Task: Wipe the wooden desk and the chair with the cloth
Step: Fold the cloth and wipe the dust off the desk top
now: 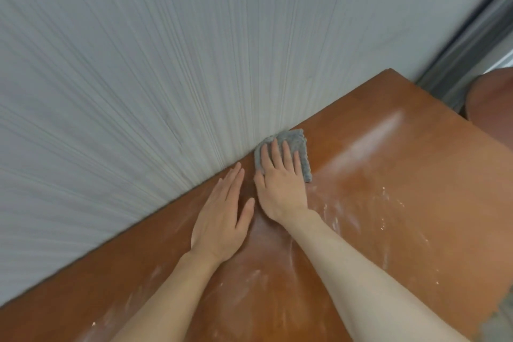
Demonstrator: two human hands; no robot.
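A glossy reddish-brown wooden desk [388, 175] fills the lower right of the head view, streaked with white dust and smears. A small grey cloth [298, 144] lies on it against the back wall. My right hand [280, 183] presses flat on the cloth with straight fingers spread over it. My left hand [222, 216] rests flat on the bare desk just left of the right hand, fingers straight and together, holding nothing. A rounded reddish-brown piece, perhaps the chair [491, 103], shows past the desk's far right edge.
A pale grey ribbed wall [166, 64] runs along the desk's back edge. A grey metal frame [472, 44] stands at the upper right corner. The desk's right edge drops off near the lower right.
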